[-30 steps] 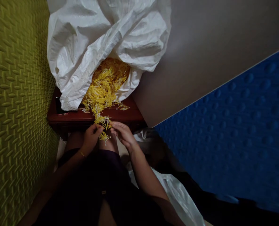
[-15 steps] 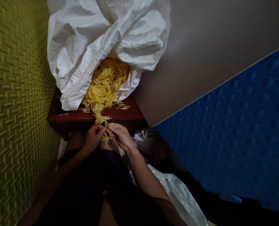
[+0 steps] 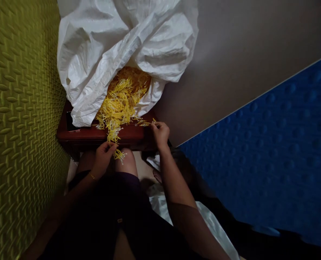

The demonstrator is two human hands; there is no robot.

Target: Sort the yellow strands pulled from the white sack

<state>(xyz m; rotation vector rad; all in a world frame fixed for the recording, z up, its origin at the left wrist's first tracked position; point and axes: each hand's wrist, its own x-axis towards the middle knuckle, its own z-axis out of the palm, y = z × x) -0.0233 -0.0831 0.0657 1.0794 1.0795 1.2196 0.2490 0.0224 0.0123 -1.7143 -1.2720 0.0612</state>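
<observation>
A heap of thin yellow strands with white tips [image 3: 119,97] spills from the mouth of a white woven sack [image 3: 95,47] onto a dark red wooden table [image 3: 80,134]. My left hand [image 3: 103,154] is closed in a pinch on a small bunch of these strands [image 3: 119,155], which hangs past the table's front edge over my knee. Farther right, my right hand [image 3: 159,133] is at the table's right front corner, its thumb and fingers pinched together. A yellow strand shows at its fingertips, beside a few loose strands [image 3: 143,123].
A flat dark object [image 3: 71,121] lies by the sack's left edge. On the left rises a yellow textured wall covering [image 3: 20,108]; on the right stand a grey panel [image 3: 217,65] and a blue bumpy surface [image 3: 271,144]. A whitish plastic bag [image 3: 211,220] lies below my right arm.
My right hand has moved away from my left hand, up and to the right, to the loose strands on the table. My left hand still pinches the bunch, slightly farther left.
</observation>
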